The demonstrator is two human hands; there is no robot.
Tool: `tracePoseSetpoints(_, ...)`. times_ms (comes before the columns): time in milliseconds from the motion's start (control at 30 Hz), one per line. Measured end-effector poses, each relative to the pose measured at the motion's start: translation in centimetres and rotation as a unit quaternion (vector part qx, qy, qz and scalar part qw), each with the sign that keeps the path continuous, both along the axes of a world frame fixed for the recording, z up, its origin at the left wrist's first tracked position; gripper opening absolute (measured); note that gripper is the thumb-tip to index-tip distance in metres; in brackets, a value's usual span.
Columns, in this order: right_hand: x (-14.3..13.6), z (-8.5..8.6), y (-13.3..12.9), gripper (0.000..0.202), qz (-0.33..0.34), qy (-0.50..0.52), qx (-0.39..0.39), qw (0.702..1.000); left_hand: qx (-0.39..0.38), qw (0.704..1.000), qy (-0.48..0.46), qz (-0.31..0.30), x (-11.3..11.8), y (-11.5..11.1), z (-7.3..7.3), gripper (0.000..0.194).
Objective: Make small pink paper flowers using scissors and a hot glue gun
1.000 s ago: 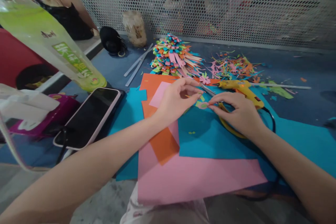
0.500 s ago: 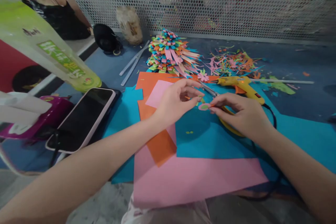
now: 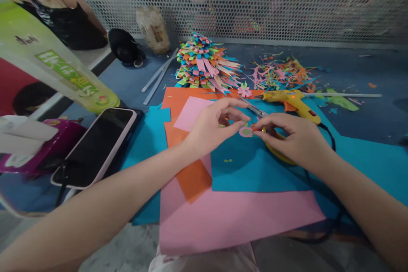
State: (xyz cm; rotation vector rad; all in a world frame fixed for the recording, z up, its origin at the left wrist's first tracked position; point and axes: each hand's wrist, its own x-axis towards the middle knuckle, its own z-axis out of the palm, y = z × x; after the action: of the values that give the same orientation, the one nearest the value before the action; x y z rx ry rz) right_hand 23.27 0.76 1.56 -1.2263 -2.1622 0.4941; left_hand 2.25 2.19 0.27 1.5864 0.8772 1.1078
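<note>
A small pink paper flower [image 3: 246,132] with a green centre is pinched at its right edge by my right hand [image 3: 287,136]. A bit of orange shows at those fingertips. My left hand [image 3: 213,123] meets the flower's upper left edge, thumb and finger closed on a small green paper piece [image 3: 245,123] that is mostly hidden. Scissors [image 3: 255,109] with yellow handles lie partly under my right hand. Two tiny green paper dots [image 3: 228,160] rest on the blue paper [image 3: 248,174] below.
Behind stands a fringed multicoloured paper cone [image 3: 204,61], beside a heap of paper scraps [image 3: 283,72]. A yellow glue gun [image 3: 291,101] lies past my right hand. To the left are a phone [image 3: 95,148], a green bottle [image 3: 70,63] and glue sticks [image 3: 159,78]. Pink paper [image 3: 229,221] overhangs the front edge.
The flower has tilted to face me more and sits closer to my left fingertips. My left hand has come slightly nearer to my right. The view has shifted a little.
</note>
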Motion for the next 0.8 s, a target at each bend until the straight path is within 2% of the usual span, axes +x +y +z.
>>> tracePoseSetpoints(100,0.11,0.01,0.09,0.022,0.004,0.0,-0.002,1.0,-0.003,1.0,0.009,-0.01,-0.05,-0.04,0.05,0.032)
tracePoseSetpoints(300,0.46,0.0,0.36,0.018,0.029,-0.001,0.02,0.999,-0.011,1.0,0.016,-0.021,-0.09,-0.14,0.11,0.032)
tracePoseSetpoints(467,0.6,-0.04,0.37,0.018,0.027,-0.015,0.005,1.0,-0.017,0.999,0.013,-0.027,-0.01,-0.07,0.05,0.034)
tracePoseSetpoints(800,0.53,0.2,0.17,0.015,0.022,0.025,-0.034,0.999,-0.078,0.994,-0.061,-0.035,0.41,-0.17,0.05,0.035)
